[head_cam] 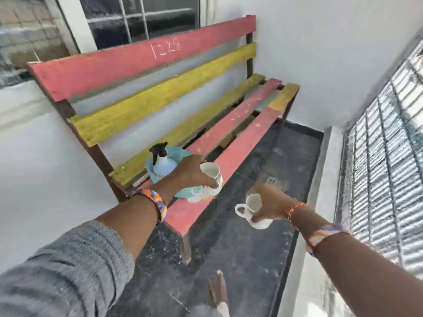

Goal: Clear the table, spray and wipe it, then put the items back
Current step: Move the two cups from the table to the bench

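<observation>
A red and yellow slatted bench (238, 124) stands against the white wall. On its near end lies a light blue cloth (176, 154) with a clear spray bottle (163, 163), black trigger on top, standing on it. My left hand (190, 172) grips a white cup (211, 177) from above, just over the bench's front red slat beside the cloth. My right hand (267, 202) holds a white mug (251, 211) with a handle in the air, to the right of the bench and above the dark floor.
The dark tiled floor (251, 248) runs along the front of the bench. A white low ledge (320, 179) and a metal grille (384, 156) close off the right side. A window (142, 17) sits behind the bench. My bare foot (217, 291) shows at the bottom.
</observation>
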The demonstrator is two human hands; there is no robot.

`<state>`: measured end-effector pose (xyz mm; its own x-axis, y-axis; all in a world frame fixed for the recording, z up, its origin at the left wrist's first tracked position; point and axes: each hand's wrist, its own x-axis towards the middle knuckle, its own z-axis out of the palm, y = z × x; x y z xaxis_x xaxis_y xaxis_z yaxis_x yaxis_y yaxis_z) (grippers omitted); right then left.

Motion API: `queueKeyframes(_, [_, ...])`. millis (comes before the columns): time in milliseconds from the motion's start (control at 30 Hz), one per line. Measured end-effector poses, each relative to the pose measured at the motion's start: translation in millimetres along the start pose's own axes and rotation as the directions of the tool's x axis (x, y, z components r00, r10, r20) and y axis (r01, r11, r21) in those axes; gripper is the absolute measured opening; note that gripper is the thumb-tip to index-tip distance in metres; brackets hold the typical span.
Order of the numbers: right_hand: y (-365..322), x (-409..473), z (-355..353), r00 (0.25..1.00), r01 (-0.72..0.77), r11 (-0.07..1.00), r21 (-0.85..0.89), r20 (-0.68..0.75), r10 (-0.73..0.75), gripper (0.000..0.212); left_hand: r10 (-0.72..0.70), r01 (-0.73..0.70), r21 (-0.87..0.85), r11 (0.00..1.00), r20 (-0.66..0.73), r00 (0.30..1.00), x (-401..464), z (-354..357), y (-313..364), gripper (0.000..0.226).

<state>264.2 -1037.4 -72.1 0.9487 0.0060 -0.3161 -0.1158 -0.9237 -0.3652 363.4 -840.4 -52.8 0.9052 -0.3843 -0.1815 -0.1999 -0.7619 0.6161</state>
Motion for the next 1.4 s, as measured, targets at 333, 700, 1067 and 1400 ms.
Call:
queueKeyframes(333, [123,136,-37,0.972,0.123,0.978,-0.17,0.22,-0.084,0.052,-0.203,0.224,-0.134,0.965,0.154,0.967,146,82,24,0.082])
queueKeyframes(700, [170,321,-87,0.933,0.319,0.908,-0.271,0.256,-0.252,0.042,-0.543,0.532,-0.14,0.835,-0.052,0.838,281,112,29,0.062])
queueKeyframes(1067, [209,495,-55,0.683,0.691,0.683,-0.236,0.521,-0.511,0.077,-0.894,0.871,-0.23,0.434,0.007,0.447,416,175,20,0.088])
queueKeyframes(1400, [219,520,-56,0.604,0.736,0.651,-0.186,0.614,-0.508,0.076,-0.916,0.902,-0.178,0.394,0.01,0.402,435,187,23,0.082])
